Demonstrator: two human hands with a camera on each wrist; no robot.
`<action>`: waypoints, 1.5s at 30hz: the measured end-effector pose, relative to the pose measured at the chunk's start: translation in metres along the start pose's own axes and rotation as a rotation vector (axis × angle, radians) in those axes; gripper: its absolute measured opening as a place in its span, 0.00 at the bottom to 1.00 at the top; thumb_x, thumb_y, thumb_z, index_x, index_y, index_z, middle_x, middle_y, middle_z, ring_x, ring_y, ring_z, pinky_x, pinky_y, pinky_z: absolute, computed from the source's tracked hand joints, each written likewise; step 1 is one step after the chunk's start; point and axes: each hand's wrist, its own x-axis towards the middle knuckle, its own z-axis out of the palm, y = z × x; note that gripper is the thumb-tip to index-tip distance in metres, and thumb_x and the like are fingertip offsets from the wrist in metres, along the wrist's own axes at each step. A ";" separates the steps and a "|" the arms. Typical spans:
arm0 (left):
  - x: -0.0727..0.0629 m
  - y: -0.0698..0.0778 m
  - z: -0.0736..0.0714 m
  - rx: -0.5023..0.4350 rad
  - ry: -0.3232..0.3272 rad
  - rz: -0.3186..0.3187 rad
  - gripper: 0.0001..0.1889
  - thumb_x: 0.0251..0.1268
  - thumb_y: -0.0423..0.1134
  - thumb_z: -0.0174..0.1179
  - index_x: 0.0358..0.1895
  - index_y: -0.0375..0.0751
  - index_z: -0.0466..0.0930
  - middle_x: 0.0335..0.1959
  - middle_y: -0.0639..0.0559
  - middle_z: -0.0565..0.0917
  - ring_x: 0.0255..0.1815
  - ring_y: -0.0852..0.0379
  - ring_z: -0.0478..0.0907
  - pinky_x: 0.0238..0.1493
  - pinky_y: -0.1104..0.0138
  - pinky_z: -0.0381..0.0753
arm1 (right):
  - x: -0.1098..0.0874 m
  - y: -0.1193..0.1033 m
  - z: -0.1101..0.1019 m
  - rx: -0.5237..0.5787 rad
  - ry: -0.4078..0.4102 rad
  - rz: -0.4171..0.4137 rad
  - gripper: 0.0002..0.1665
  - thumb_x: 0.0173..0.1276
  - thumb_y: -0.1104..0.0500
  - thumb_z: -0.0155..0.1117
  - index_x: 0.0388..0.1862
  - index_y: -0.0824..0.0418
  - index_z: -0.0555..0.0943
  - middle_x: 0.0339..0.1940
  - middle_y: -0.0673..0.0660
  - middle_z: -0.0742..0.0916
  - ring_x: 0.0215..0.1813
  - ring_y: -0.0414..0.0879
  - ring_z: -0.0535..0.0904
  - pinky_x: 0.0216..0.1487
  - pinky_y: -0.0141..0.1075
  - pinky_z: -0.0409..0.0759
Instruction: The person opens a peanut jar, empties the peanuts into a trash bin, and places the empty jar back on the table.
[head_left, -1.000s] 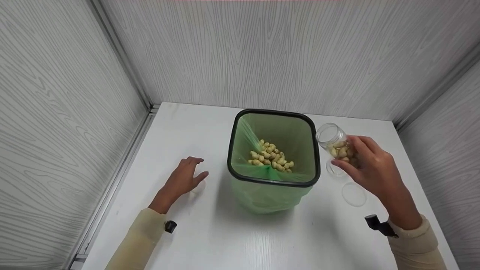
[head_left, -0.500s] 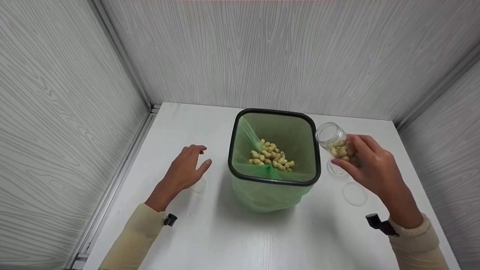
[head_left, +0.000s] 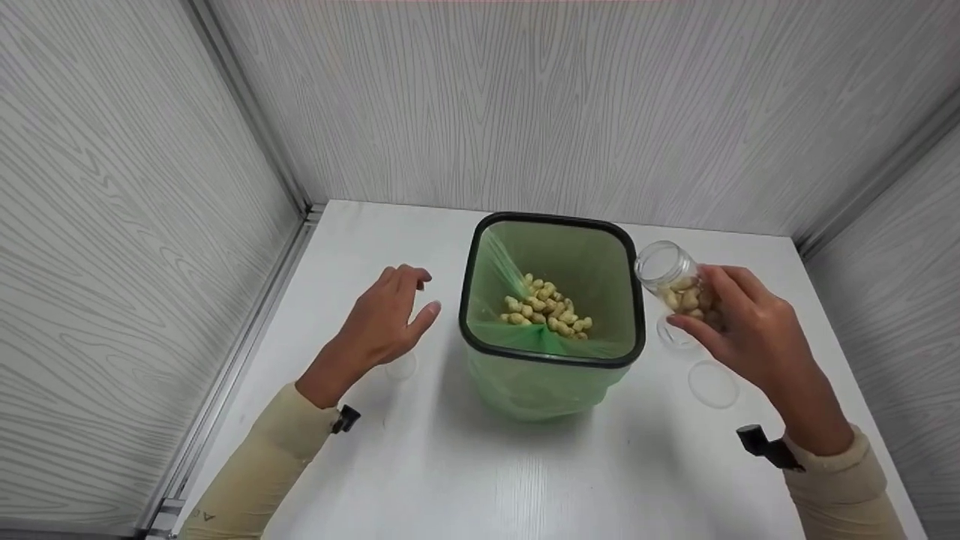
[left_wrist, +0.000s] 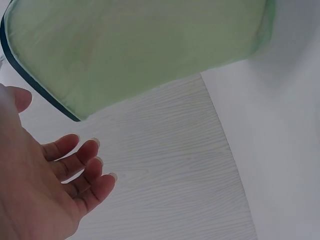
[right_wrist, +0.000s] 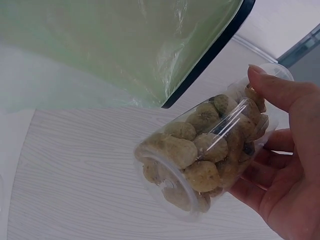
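Observation:
A bin (head_left: pixel 555 357) with a black rim and a green plastic liner stands mid-table, with peanuts (head_left: pixel 551 307) lying inside on the liner. My right hand (head_left: pixel 757 330) grips a clear jar (head_left: pixel 679 281) of peanuts between thumb and fingers. The jar tilts, its uncapped mouth beside the bin's right rim. In the right wrist view, peanuts (right_wrist: pixel 200 145) fill much of the jar. My left hand (head_left: pixel 379 322) hovers left of the bin, holding nothing. Its fingers (left_wrist: pixel 82 162) are loosely bent in the left wrist view, apart from the liner.
A clear round disc (head_left: pixel 713 385) lies on the white table (head_left: pixel 525 480) at the right. Another clear round object (head_left: pixel 675 332) is partly hidden below the jar. A faint transparent round piece (head_left: pixel 401 366) lies near my left wrist. Grey wood-grain panels (head_left: pixel 525 105) enclose the back and sides.
My left hand has moved toward the back of the table and slightly right, uncovering more of the transparent piece. My right hand and the jar stay nearly still.

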 end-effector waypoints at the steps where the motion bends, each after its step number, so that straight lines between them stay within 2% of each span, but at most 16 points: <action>1: 0.002 0.002 -0.002 0.005 0.007 0.018 0.25 0.77 0.52 0.50 0.64 0.34 0.73 0.53 0.39 0.80 0.53 0.45 0.76 0.53 0.51 0.80 | 0.000 0.000 0.000 0.000 -0.001 0.001 0.44 0.70 0.30 0.59 0.59 0.70 0.81 0.48 0.67 0.86 0.42 0.61 0.87 0.36 0.57 0.85; 7: 0.013 0.013 -0.009 0.061 0.023 0.109 0.26 0.78 0.53 0.46 0.60 0.34 0.75 0.52 0.40 0.80 0.51 0.44 0.75 0.53 0.52 0.78 | 0.002 -0.001 -0.001 -0.001 -0.012 0.002 0.44 0.71 0.30 0.58 0.60 0.69 0.81 0.49 0.67 0.86 0.43 0.61 0.87 0.37 0.59 0.86; 18: 0.027 0.030 -0.022 0.217 0.039 0.200 0.28 0.78 0.56 0.44 0.57 0.34 0.78 0.48 0.41 0.81 0.48 0.43 0.75 0.54 0.52 0.78 | 0.000 -0.001 0.002 0.009 -0.009 0.010 0.44 0.70 0.29 0.58 0.59 0.69 0.81 0.48 0.67 0.86 0.41 0.60 0.87 0.35 0.57 0.85; 24: 0.033 0.035 -0.024 0.309 -0.006 0.222 0.29 0.77 0.59 0.43 0.55 0.34 0.78 0.46 0.41 0.80 0.46 0.44 0.74 0.51 0.54 0.77 | 0.001 0.000 0.002 0.007 -0.011 0.013 0.44 0.71 0.29 0.58 0.60 0.69 0.81 0.48 0.67 0.86 0.41 0.60 0.87 0.36 0.56 0.84; 35: 0.043 0.038 -0.023 0.418 -0.063 0.245 0.32 0.77 0.62 0.41 0.53 0.33 0.77 0.42 0.42 0.78 0.43 0.46 0.72 0.50 0.55 0.77 | 0.002 0.000 0.002 0.003 -0.034 0.024 0.45 0.71 0.28 0.57 0.60 0.69 0.81 0.49 0.68 0.86 0.41 0.61 0.87 0.36 0.58 0.85; 37: 0.046 0.039 -0.023 0.434 -0.077 0.246 0.32 0.77 0.62 0.41 0.53 0.32 0.77 0.42 0.42 0.78 0.43 0.46 0.71 0.50 0.55 0.76 | 0.002 0.000 0.001 -0.001 -0.040 0.024 0.43 0.70 0.30 0.61 0.60 0.68 0.81 0.49 0.68 0.86 0.41 0.61 0.87 0.36 0.57 0.86; 40: 0.047 0.038 -0.022 0.439 -0.101 0.243 0.32 0.76 0.61 0.42 0.52 0.32 0.76 0.41 0.42 0.77 0.42 0.46 0.70 0.48 0.56 0.75 | 0.003 0.000 0.000 -0.009 -0.062 0.020 0.39 0.65 0.40 0.75 0.62 0.68 0.80 0.50 0.68 0.86 0.41 0.61 0.87 0.36 0.56 0.86; 42: 0.047 0.038 -0.021 0.428 -0.108 0.241 0.30 0.76 0.61 0.43 0.51 0.32 0.75 0.41 0.42 0.76 0.42 0.46 0.70 0.47 0.55 0.74 | 0.004 0.001 0.000 -0.011 -0.074 0.017 0.38 0.59 0.48 0.81 0.62 0.67 0.80 0.50 0.69 0.85 0.41 0.61 0.87 0.36 0.55 0.86; 43: 0.047 0.038 -0.021 0.421 -0.106 0.243 0.29 0.76 0.60 0.44 0.50 0.32 0.75 0.40 0.41 0.76 0.41 0.46 0.69 0.47 0.55 0.74 | 0.005 0.001 0.000 -0.011 -0.077 0.015 0.38 0.58 0.50 0.82 0.63 0.67 0.80 0.50 0.69 0.85 0.42 0.61 0.87 0.36 0.55 0.86; 45: 0.047 0.038 -0.020 0.413 -0.091 0.252 0.28 0.74 0.58 0.45 0.49 0.32 0.75 0.40 0.41 0.76 0.41 0.46 0.69 0.46 0.55 0.74 | 0.006 0.001 0.000 -0.014 -0.083 0.011 0.38 0.62 0.45 0.78 0.64 0.67 0.80 0.51 0.69 0.85 0.42 0.62 0.87 0.37 0.56 0.86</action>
